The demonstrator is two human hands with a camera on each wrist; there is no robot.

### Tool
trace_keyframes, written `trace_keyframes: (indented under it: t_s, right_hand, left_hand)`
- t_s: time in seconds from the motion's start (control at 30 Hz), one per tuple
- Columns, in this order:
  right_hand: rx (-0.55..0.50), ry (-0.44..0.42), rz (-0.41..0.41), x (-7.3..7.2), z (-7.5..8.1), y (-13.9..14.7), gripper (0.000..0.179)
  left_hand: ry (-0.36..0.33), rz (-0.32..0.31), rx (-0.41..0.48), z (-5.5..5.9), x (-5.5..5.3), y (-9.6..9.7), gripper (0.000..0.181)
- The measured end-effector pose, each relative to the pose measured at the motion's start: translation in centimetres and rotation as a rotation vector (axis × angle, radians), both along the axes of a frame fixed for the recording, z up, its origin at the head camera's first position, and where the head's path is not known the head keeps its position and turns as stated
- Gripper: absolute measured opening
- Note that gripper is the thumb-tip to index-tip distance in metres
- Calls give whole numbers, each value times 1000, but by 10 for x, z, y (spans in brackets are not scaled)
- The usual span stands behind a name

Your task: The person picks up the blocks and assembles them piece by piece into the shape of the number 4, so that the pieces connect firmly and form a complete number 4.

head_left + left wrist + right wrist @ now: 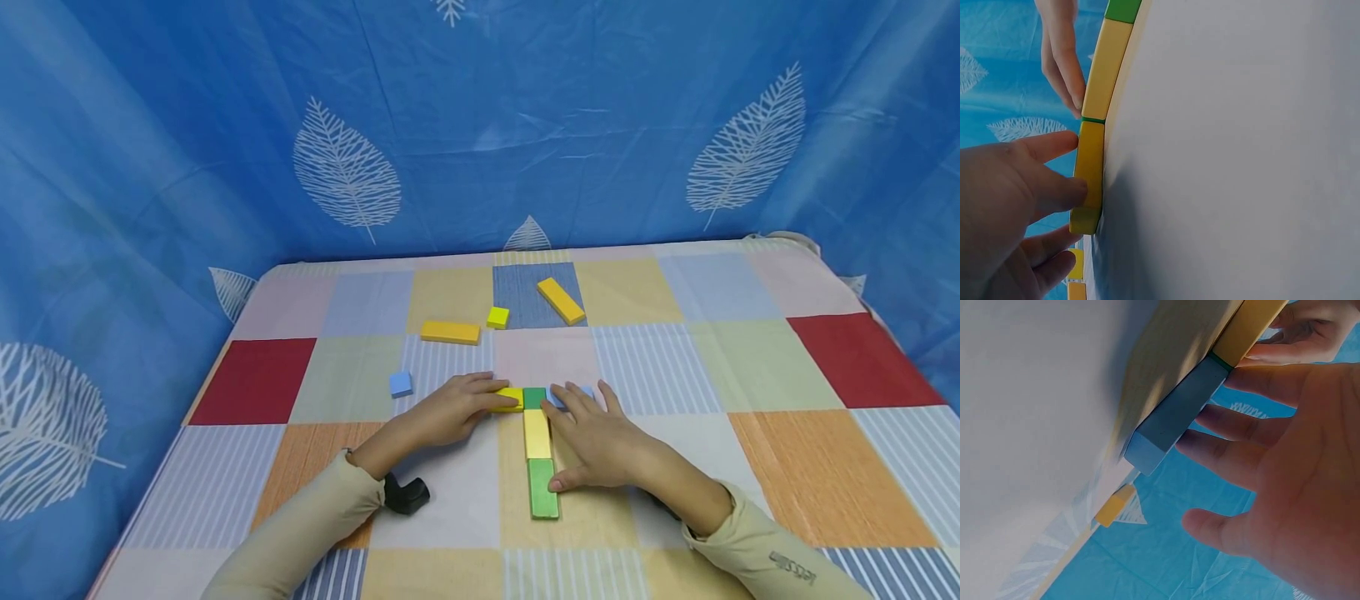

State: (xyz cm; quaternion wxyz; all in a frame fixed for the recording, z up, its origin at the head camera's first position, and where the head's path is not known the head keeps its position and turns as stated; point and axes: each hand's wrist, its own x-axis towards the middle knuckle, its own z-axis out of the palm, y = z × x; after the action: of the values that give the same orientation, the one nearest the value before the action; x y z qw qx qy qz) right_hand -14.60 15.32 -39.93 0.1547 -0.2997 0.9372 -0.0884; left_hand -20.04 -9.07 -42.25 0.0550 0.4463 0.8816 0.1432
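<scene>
Blue curtain (480, 167) with white leaf prints takes up the whole background. In front of it we have a bench (795, 467) under patchwork cloth.

Two pale sleeves (307, 525) reach in from the near edge. The right hand (603, 450) lies palm down with fingers spread wide, fairly straight, tips on the blue block (1179, 409); thumb beside the green block (543, 492), though we cannot tell whether it touches. The left hand (453, 410) has its fingers drawn narrow, pinching the yellow block (1091, 153). A black curved piece (407, 496) sits by the left wrist.

Between the hands we record a T of blocks, laid end to end and touching. Stem: the green block nearest the person, then a pale yellow block (537, 433). Crossbar: the yellow block on the left, the blue on the right, partly covered by fingers.

Beyond the T, two orange blocks lie apart: one crosswise (450, 333), the other slanted (561, 301), farther back and to the right.

Smallest pieces: a green square (534, 399) at the T's junction; a light blue cube (401, 384) off to the left; a bright yellow cube (498, 317) between the orange blocks.
</scene>
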Motion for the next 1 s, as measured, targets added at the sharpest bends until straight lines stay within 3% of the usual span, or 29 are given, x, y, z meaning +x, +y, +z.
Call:
trace_keyframes:
  t_s: [0.17,0.37,0.53,1.0]
  right_hand:
    - [1,12,3,0,-1,0,100]
    - [4,9,8,0,-1,-1,100]
    - [20,24,6,0,-1,0,101]
    - [21,55,-10,2,-4,-4,100]
  left_hand:
    - [58,-2,-8,4,7,3,33]
    - [102,-55,-56,10,34,10,40]
    - [128,-127,-102,8,52,16,45]
    - [170,-131,-95,5,57,19,45]
